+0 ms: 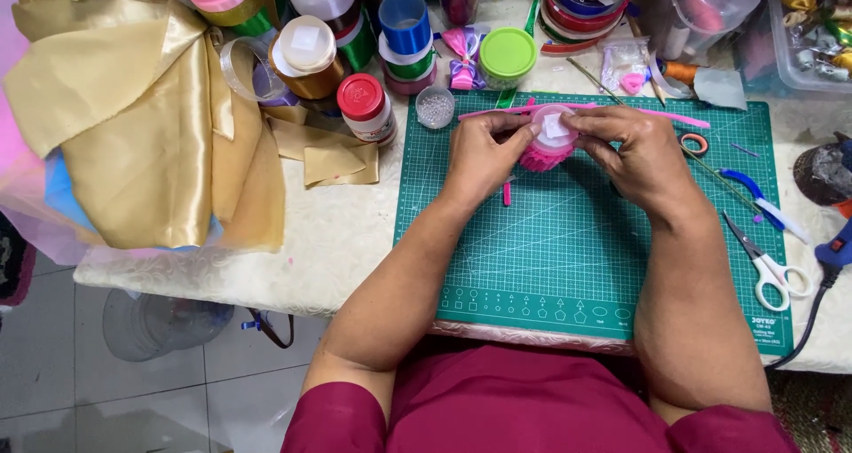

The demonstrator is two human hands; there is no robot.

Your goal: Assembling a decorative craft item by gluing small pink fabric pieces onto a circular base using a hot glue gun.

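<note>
A table (pixel 337 240) under a pale, patterned cloth fills most of the view, and its near edge runs well below the fingers. Below and to the left of them, past the table's corner, lies a floor (pixel 53 355) of large light grey tiles with thin dark joints. The light is even and soft, with a faint sheen on the tiles.

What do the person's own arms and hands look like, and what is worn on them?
Both arms are bare from the upper arm down. Short magenta sleeves cover only the tops of the arms, part of a magenta top. The left hand and right hand are bare: no gloves, and no watch or bracelet shows at the wrists. Rings cannot be made out.
</note>
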